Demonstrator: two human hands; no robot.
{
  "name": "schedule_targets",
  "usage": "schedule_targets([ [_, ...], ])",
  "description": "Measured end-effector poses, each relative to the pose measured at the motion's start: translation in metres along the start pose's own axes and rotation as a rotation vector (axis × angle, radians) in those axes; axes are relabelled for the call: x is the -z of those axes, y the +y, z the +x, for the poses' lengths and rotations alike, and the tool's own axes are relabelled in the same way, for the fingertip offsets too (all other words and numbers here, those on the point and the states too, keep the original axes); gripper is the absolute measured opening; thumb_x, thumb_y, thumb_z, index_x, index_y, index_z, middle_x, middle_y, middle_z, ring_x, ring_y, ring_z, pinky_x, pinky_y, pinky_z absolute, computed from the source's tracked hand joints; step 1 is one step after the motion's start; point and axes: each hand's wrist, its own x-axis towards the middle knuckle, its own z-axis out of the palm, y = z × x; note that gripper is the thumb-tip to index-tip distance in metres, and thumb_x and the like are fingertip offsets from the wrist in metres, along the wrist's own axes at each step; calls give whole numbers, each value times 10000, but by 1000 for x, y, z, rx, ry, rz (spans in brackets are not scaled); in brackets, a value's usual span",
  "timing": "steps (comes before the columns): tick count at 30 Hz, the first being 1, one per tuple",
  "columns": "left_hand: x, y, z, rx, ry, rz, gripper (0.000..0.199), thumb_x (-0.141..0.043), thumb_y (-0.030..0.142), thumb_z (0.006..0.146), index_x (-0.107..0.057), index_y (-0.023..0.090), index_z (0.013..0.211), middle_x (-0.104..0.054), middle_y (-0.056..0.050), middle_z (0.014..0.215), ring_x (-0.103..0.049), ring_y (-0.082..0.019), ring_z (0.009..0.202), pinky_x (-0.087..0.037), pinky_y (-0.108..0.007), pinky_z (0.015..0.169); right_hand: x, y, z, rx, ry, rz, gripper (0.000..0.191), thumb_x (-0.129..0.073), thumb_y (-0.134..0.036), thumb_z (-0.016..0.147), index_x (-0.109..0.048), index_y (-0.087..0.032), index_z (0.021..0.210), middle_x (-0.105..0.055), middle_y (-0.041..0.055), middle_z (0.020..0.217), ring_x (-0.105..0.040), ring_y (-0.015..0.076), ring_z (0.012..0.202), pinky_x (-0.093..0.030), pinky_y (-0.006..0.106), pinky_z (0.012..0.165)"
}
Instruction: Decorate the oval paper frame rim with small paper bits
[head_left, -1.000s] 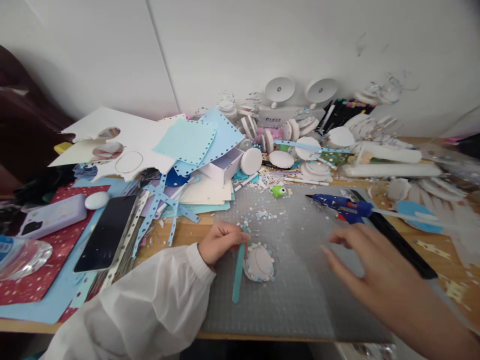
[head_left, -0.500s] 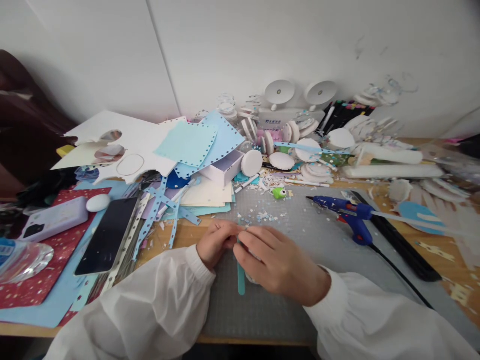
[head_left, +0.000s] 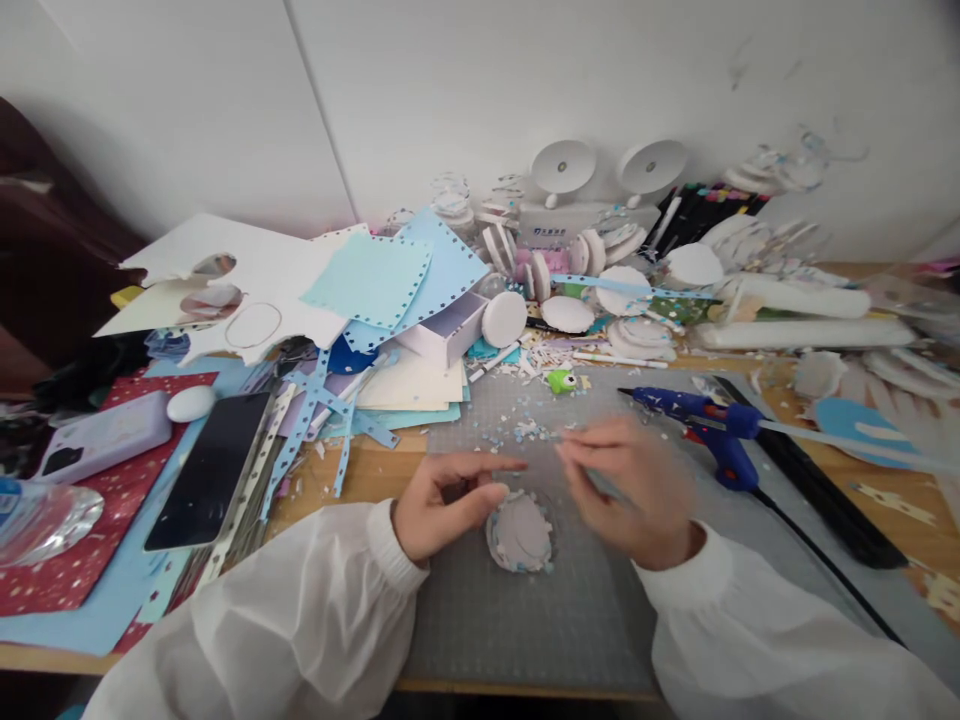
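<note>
A round whitish disc [head_left: 520, 532] with small pale and bluish bits round its rim lies on the grey cutting mat [head_left: 480, 630]. My left hand [head_left: 448, 503] is at the disc's upper left, its index finger stretched out and its thumb tip beside the rim; nothing shows between them. To the right of the disc, my right hand [head_left: 628, 488] is raised and smeared by motion, so what its fingers hold, if anything, cannot be made out. Small blue and white paper bits [head_left: 529, 430] are scattered beyond both hands.
A blue glue gun [head_left: 712, 425] lies at the right, near a long black tool [head_left: 817, 480]. At the left are a phone [head_left: 210, 470], paper sheets and dotted strips. White discs [head_left: 504, 320], a small green figure [head_left: 561, 381] and an open box [head_left: 446, 335] stand behind.
My hands have parted, the right one moving right and away from the left. The disc between them is uncovered. The teal strip that hung below my fingers is no longer seen there.
</note>
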Motion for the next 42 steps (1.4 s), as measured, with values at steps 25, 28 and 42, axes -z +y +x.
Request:
schedule_targets([
  [25, 9, -15, 12, -252, 20, 312, 759, -814, 438, 527, -522, 195, 1184, -524, -94, 1038, -507, -235, 916, -430, -342, 785, 19, 2, 1, -685, -118, 1174, 147, -641, -245, 764, -501, -226, 725, -416, -52, 568, -428, 109, 507, -365, 247, 452],
  [28, 9, -15, 13, -288, 86, 396, 724, -816, 453, 513, -550, 184, 1131, -530, -91, 1011, -492, -249, 937, -414, -359, 801, 17, 0, -3, -672, -98, 1108, 118, -637, -195, 766, -525, -225, 741, -464, -35, 602, -457, 120, 555, -400, 259, 485],
  [42, 5, -8, 14, -340, 296, 561, 576, -814, 415, 531, -542, 169, 975, -532, -66, 930, -472, -214, 870, -398, -320, 740, 13, -2, -7, -614, -15, 820, 141, -620, -71, 741, -569, -202, 742, -545, -7, 662, -535, 132, 632, -441, 282, 564],
])
